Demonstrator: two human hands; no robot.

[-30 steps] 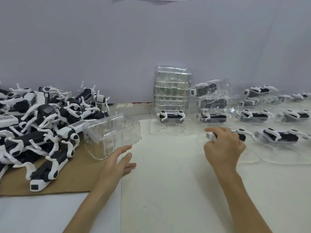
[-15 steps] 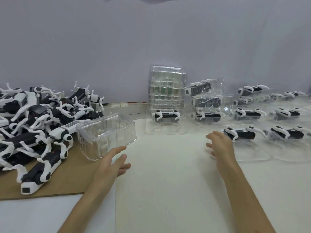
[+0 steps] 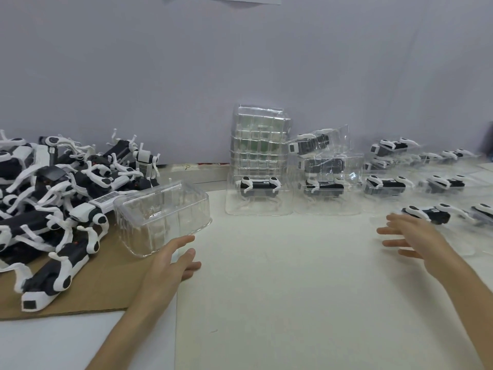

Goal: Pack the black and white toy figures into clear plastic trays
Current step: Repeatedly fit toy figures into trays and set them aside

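Observation:
A heap of black and white toy figures [image 3: 53, 204] lies on brown cardboard [image 3: 106, 284] at the left. An empty clear plastic tray [image 3: 162, 217] sits at the heap's right edge. My left hand [image 3: 170, 263] lies flat and open just in front of this tray, its fingertips near the rim. My right hand [image 3: 416, 239] hovers open with spread fingers, holding nothing, just in front of a packed figure [image 3: 429, 213] in its tray. More packed trays [image 3: 258, 194] stand in rows at the back right.
A tall stack of empty clear trays [image 3: 260, 141] leans against the grey wall at centre back. Several packed trays [image 3: 324, 172] are piled beside it. The white table [image 3: 280, 289] stretches between my hands.
My right hand let go of the packed figure, left it in the row at the right and drew back, fingers spread. My left hand stayed by the empty tray.

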